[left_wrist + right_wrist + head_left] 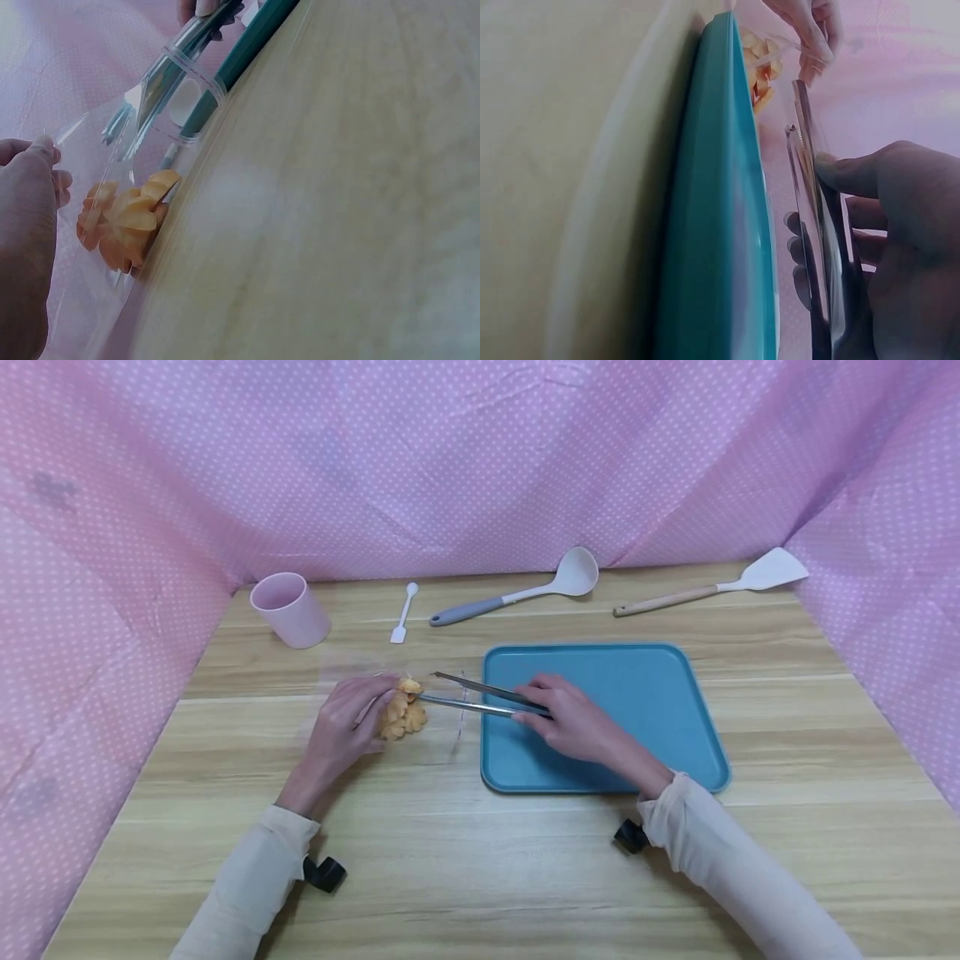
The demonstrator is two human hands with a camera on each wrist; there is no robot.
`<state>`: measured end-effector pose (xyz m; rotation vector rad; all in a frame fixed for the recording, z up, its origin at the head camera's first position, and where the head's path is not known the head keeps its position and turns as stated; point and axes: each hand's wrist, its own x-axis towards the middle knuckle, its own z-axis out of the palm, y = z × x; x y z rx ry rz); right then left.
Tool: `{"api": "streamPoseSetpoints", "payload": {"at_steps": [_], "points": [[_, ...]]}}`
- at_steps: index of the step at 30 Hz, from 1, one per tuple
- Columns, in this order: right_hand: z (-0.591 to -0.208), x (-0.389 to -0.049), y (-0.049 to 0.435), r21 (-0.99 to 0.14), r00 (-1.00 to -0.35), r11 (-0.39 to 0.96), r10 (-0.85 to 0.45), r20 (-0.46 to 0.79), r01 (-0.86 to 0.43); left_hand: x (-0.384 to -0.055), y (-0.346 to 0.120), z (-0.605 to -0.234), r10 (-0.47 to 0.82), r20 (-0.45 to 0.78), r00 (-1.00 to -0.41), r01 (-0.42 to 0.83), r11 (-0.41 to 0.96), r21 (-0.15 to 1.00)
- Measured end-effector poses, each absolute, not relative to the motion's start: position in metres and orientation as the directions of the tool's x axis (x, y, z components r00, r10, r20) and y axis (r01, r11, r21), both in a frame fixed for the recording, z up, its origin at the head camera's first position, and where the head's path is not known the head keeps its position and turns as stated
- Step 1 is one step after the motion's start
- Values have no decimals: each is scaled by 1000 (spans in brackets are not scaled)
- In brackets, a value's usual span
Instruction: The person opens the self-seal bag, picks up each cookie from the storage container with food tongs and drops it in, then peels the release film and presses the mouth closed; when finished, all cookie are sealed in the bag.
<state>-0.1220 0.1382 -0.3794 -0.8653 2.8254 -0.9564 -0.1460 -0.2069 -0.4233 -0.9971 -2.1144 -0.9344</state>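
A clear plastic bag (pixel 86 139) lies left of the tray, its mouth turned to the right. Inside it sits a cluster of golden, ridged snack pieces (pixel 405 720). My left hand (pixel 347 718) pinches the bag's film between thumb and fingers, lifting its upper side in the left wrist view. Metal tongs (pixel 472 704) are held in my right hand (pixel 573 720), thumb on one arm and fingers on the other. Their arms stand apart and reach through the bag's mouth, with the tips close to the snack pieces and nothing between them.
Under my right hand lies a blue-green tray (pixel 637 668). Along the back of the wooden table are a pink cup (pixel 296 614), a small white double-ended scoop (pixel 403 614), a grey-handled ladle (pixel 576 575) and a white turner (pixel 768 572). Pink dotted cloth (pixel 450 460) hangs behind.
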Motion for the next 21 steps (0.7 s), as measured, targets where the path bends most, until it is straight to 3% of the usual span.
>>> {"api": "streamPoseSetpoints", "payload": {"at_steps": [11, 21], "points": [[-386, -98, 182, -573, -874, 674, -450, 183, -466, -146, -206, -423, 379, 748, -544, 806, 484, 341], [-384, -77, 235, -553, -919, 734, -303, 251, -393, -146, -206, -423, 380, 757, -531, 815, 474, 333]]}}
